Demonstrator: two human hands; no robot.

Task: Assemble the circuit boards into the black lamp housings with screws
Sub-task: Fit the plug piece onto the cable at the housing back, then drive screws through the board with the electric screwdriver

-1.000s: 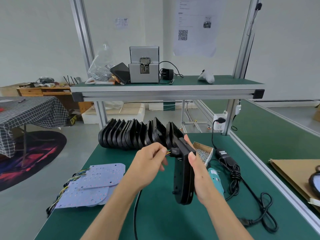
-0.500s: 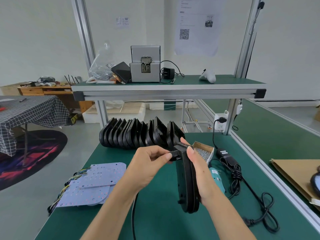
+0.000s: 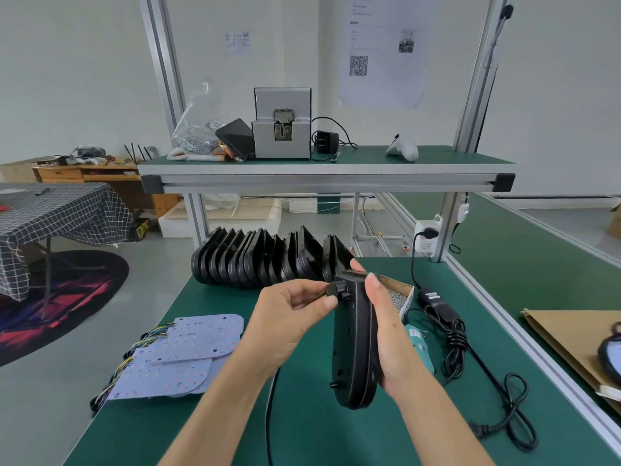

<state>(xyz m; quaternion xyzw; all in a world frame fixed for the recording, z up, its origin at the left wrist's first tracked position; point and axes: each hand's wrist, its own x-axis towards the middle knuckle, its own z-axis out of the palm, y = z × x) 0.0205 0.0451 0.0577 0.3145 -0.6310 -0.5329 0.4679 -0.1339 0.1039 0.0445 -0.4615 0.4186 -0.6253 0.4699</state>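
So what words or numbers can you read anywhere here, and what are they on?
None can be read.
White wall poster: a QR code and a small picture, text too blurred.
Small white wall note: print too small.
Clear plastic bag's label: blurred.
Black power adapter's label: blurred.

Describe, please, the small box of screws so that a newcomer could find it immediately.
Start at the green workbench and find the row of black lamp housings standing on edge at its far side. Just right of that row, behind the right hand, sits the small cardboard box: it alone is open-topped, tan, and filled with tiny silver screws.
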